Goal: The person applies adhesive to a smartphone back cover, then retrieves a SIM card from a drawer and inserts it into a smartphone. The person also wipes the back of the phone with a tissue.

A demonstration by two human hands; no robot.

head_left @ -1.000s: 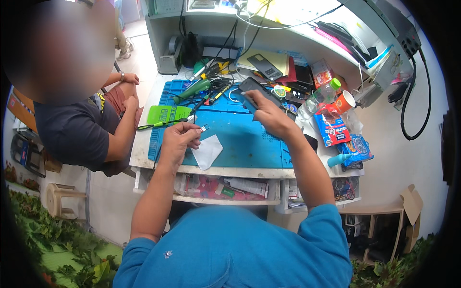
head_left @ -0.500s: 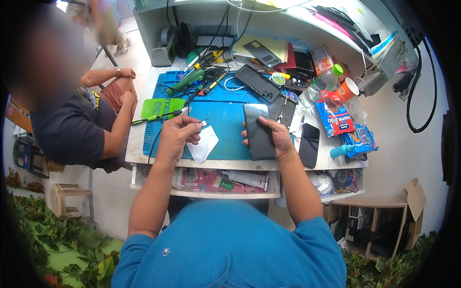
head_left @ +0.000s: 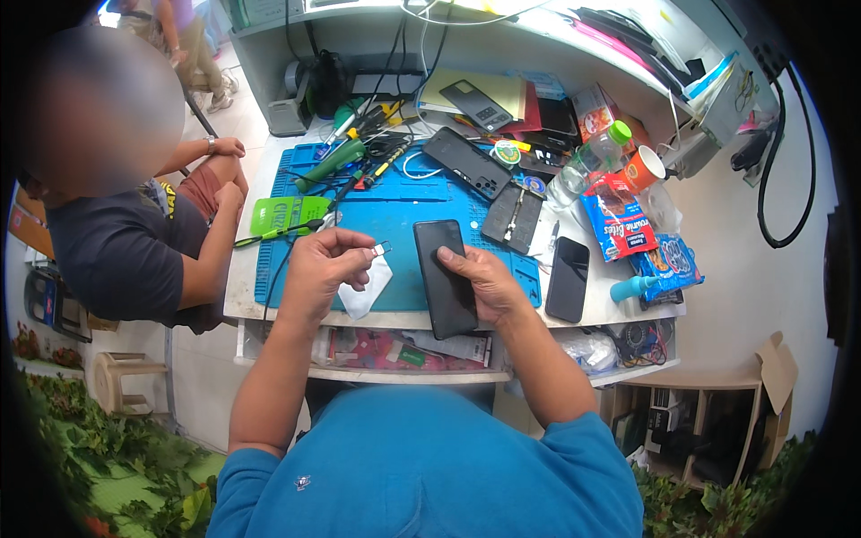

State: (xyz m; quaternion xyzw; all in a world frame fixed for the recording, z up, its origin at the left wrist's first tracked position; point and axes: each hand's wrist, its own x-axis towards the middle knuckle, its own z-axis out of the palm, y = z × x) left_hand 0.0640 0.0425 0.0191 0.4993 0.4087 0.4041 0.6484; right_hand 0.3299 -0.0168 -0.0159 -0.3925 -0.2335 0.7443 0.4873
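Note:
In the grip of my right hand (head_left: 489, 282) is a black smartphone (head_left: 446, 291), held upright with my thumb across its dark front. My left hand (head_left: 327, 273) pinches a small SIM tray (head_left: 384, 248), which has a white part and a thin frame sticking out past the fingertips. Below that hand a white cloth (head_left: 368, 289) lies on the blue work mat (head_left: 395, 215). Between the tray and the phone there is a gap. Another black phone (head_left: 568, 280) rests on the table to the right of my right hand.
Screwdrivers and cables crowd the mat's back left, by a green card (head_left: 289, 215). Further back lie a dark phone shell (head_left: 468, 161) and a grey phone (head_left: 475, 103). A bottle (head_left: 587, 166), cup (head_left: 643, 169) and snack packs (head_left: 619, 218) stand right. A person (head_left: 134, 233) sits at left.
The phone in my right hand has moved left and toward me, closer to my left hand. The small tray stays pinched in my left hand. The whole view has shifted slightly.

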